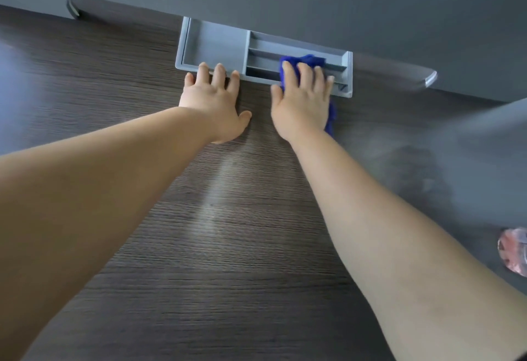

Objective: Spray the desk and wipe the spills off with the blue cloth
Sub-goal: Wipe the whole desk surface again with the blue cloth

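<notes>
Left hand (214, 104) flat on bench (228, 246), fingers straight, fingertips at grey tray (216, 44) front rim. Right hand (302, 104), fingers extended, presses blue cloth (309, 60) onto tray's right slotted section.

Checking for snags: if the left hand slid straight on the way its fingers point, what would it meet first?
The front rim of the grey tray: the left hand lies flat on the desk, its fingers seemingly touching that rim. Beyond lies the tray's open left compartment.

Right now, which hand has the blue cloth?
The right hand, pressing the blue cloth onto the grey tray at its slotted side; the left hand lies bare on the desk.
</notes>
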